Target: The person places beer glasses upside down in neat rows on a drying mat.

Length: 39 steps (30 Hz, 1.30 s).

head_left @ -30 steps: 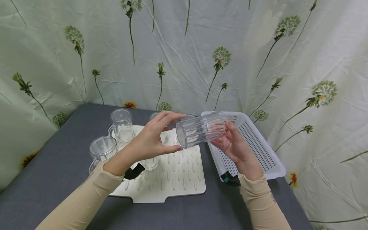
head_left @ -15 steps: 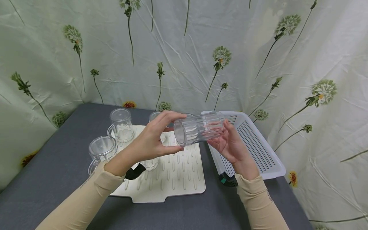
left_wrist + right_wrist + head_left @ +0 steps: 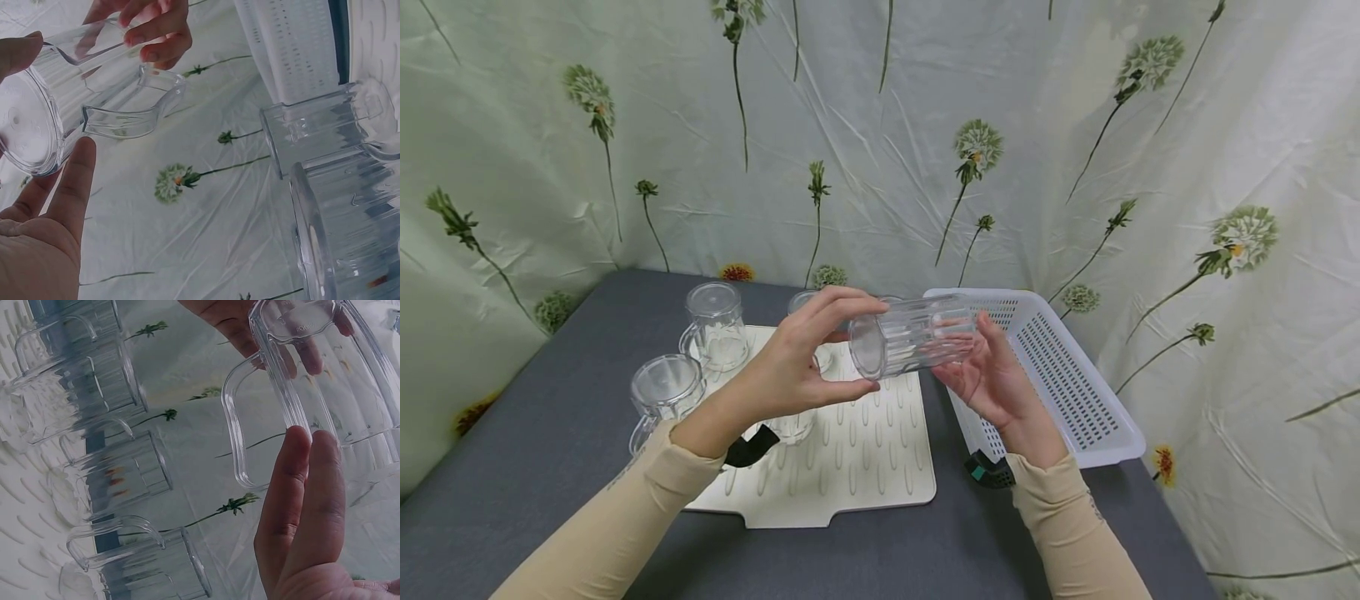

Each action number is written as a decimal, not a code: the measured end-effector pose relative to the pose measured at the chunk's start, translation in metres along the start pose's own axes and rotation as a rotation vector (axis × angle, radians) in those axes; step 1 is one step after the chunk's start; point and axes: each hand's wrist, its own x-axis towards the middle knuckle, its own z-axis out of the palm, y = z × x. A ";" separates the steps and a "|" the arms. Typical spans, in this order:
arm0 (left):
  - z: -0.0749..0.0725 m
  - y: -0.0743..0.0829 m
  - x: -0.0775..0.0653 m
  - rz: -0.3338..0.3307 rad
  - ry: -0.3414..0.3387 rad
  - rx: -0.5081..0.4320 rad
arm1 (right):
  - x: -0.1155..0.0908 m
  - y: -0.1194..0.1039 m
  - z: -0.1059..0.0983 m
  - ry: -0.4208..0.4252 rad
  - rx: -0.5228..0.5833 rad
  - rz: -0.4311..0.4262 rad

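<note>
A clear glass mug (image 3: 913, 337) with ribbed sides lies tilted on its side in the air between both hands. My left hand (image 3: 797, 358) grips its base end, thumb below and fingers above. Around the other end, my right hand (image 3: 1000, 383) holds the mug with thumb and fingers. The mug's handle (image 3: 122, 122) shows in the left wrist view, pointing away from the left palm. In the right wrist view, two straight fingers (image 3: 319, 494) touch the side of the glass near the handle. Below the hands is a cream ridged drying mat (image 3: 880, 467).
Several more glass mugs stand on and around the mat's left and back, including one mug (image 3: 715, 325) at the back left and another mug (image 3: 667, 387) nearer. A white perforated basket (image 3: 1060, 392) stands at the right. A flowered curtain (image 3: 880, 150) hangs behind the dark table (image 3: 565, 417).
The mug has shifted slightly left and turned a little, its base facing more toward the head camera. The right hand has moved left with it; the left hand has barely moved.
</note>
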 end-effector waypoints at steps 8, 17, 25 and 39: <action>-0.001 0.000 0.000 0.029 -0.002 0.016 | 0.000 0.002 -0.001 -0.056 0.049 0.041; -0.002 -0.003 0.000 0.067 -0.007 0.041 | 0.000 0.003 -0.006 -0.002 -0.098 0.108; -0.005 -0.002 -0.001 0.043 -0.016 0.043 | -0.001 0.001 -0.010 0.006 -0.312 0.162; -0.005 0.001 -0.001 -0.090 -0.030 -0.006 | -0.003 0.000 -0.011 0.018 -0.538 0.169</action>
